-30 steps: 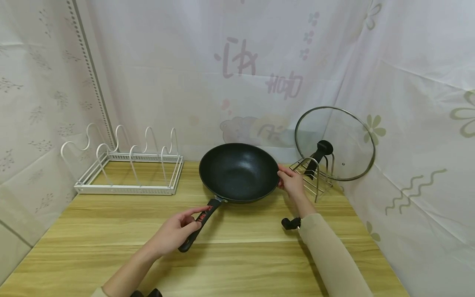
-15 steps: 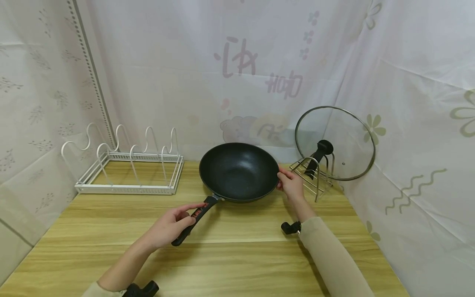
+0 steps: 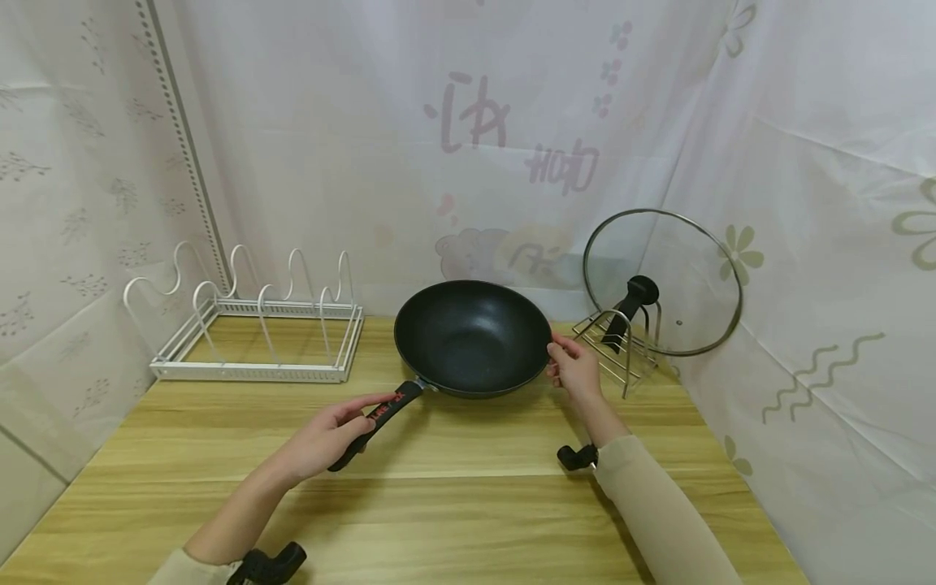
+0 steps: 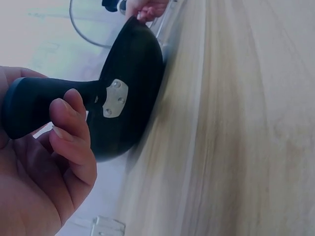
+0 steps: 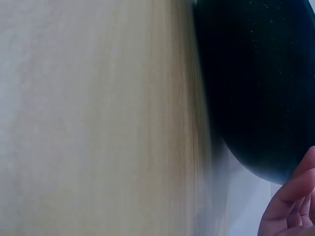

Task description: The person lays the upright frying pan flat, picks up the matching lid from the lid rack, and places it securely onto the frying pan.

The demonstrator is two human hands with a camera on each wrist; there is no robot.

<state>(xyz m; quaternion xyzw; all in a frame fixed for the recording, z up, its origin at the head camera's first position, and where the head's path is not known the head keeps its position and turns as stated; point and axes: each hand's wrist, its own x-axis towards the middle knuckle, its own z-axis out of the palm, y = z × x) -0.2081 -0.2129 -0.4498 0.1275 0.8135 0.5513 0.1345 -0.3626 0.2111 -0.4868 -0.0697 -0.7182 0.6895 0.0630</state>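
Wok [image 3: 471, 325] is near the back of the wood-grained tabletop [image 3: 453, 520], in the middle, and both hands of the person hold it. Nearest to the viewer come the beige sleeves [image 3: 661, 512], of plain cloth. Then the left hand [image 3: 325, 439] grips the handle [image 3: 386, 414], with the index finger laid along its top. Compared with one second ago, the end of this handle is swung farther to the left, while the bowl [image 3: 468, 357] keeps almost the same place; I judge from this that the wok is being turned on its spot and not carried away. The handle is smooth and slightly curved, with red letters, and a pale metal bracket [image 4: 116, 98] with rivets joins it to the bowl. Farther, the right hand [image 3: 578, 370] pinches the bowl's edge at its right side. Inside, the bowl is round, deep and softly shiny; its outer wall shows small pale specks. Whether the base rests fully on the tabletop, I cannot tell. Beyond, at the right, a clear round lid [image 3: 683, 276] with metal edge stands tilted at the thin wire stand [image 3: 627, 361]; at the left is the white rack [image 3: 249, 372] with wavy loops. Last hangs the pale printed curtain [image 3: 366, 162], with some creases.
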